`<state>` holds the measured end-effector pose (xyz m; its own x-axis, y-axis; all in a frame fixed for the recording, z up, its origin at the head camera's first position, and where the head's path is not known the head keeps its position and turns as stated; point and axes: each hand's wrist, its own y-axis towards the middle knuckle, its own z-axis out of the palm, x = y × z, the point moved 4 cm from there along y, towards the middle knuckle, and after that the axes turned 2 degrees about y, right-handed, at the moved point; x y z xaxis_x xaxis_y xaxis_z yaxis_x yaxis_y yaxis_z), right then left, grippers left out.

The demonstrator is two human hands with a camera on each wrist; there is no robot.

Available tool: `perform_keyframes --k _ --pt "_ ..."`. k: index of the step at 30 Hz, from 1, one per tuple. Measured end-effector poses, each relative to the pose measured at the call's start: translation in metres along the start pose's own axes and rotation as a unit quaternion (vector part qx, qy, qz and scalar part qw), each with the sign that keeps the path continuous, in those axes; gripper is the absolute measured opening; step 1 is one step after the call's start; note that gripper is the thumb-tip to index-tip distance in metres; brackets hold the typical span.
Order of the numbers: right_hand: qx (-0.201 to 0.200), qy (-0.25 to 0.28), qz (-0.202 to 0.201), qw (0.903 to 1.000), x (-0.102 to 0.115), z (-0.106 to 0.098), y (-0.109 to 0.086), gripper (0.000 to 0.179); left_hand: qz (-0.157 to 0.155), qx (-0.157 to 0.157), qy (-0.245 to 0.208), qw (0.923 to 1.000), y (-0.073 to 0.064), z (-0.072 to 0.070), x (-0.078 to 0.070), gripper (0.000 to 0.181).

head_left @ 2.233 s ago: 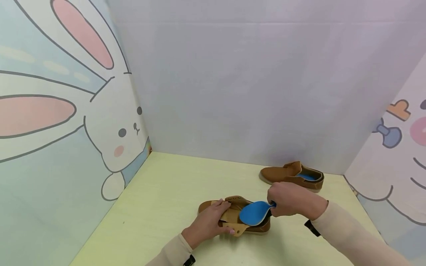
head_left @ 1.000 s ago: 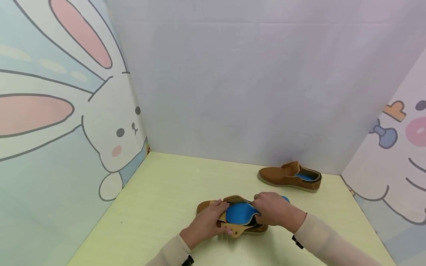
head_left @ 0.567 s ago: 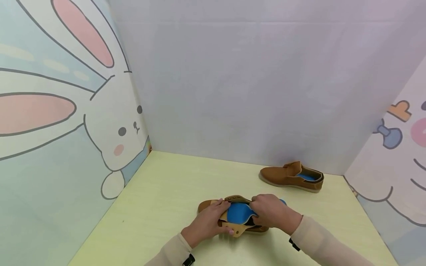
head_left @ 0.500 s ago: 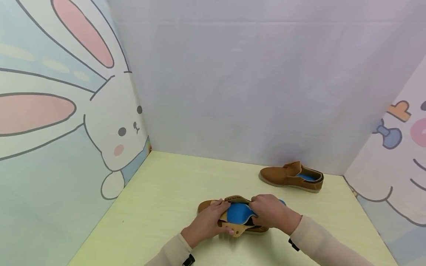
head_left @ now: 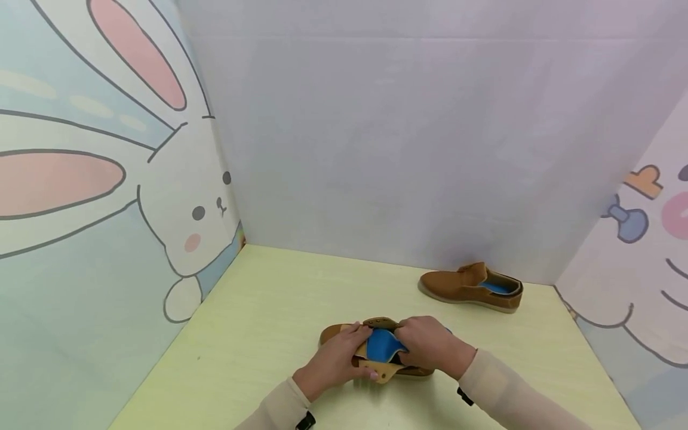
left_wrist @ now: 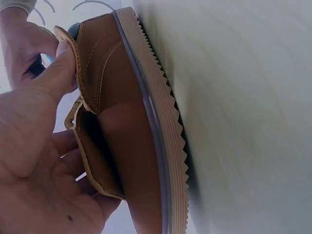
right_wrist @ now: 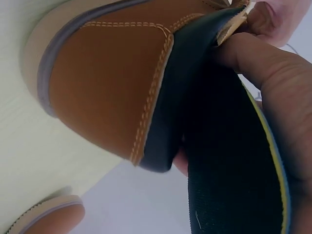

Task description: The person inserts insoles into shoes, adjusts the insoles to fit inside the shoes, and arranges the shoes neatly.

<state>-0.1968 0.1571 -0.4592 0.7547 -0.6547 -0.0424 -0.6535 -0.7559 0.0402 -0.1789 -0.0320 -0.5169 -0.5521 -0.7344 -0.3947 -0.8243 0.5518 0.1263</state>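
Note:
A brown leather shoe [head_left: 331,332] sits on the table with its toe to the left and its eyelet flaps spread. My left hand [head_left: 335,360] holds it at the opening; in the left wrist view the thumb presses one flap [left_wrist: 87,97], with fingers behind the tongue [left_wrist: 100,168]. A blue insole [head_left: 383,345] lies partly inside the shoe, its front end hidden toward the toe. My right hand [head_left: 430,342] grips the insole at its bent middle, over the heel opening. The right wrist view shows the insole's dark underside [right_wrist: 234,156] beside the padded heel collar [right_wrist: 165,122].
Farther back on the right stands a matching brown shoe [head_left: 457,286], with a blue insole [head_left: 495,288] inside. The pale yellow table [head_left: 279,286] meets a plain grey wall [head_left: 376,149] behind. A rabbit-printed panel [head_left: 183,233] borders the left, another cartoon panel [head_left: 613,269] the right.
My right hand has moved left and slightly down, pushing the blue insole from above the opening into the shoe. Most recently it shifted a little farther left. The left hand stays in place.

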Motion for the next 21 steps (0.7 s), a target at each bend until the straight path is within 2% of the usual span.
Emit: perform_keyframes --k 9,17,21 --pt "0.003 0.03 -0.002 0.9996 0.003 0.01 0.009 0.024 0.007 0.006 -0.018 0.9998 0.001 0.002 0.0 0.088" --pt "-0.002 0.042 -0.008 0.9991 0.007 0.014 0.013 0.019 0.009 0.005 -0.021 0.9997 0.001 0.002 0.001 0.09" --pt "-0.003 0.053 -0.008 0.9986 0.008 0.015 0.015 0.025 0.005 0.004 -0.023 0.9997 0.0 0.001 0.001 0.09"
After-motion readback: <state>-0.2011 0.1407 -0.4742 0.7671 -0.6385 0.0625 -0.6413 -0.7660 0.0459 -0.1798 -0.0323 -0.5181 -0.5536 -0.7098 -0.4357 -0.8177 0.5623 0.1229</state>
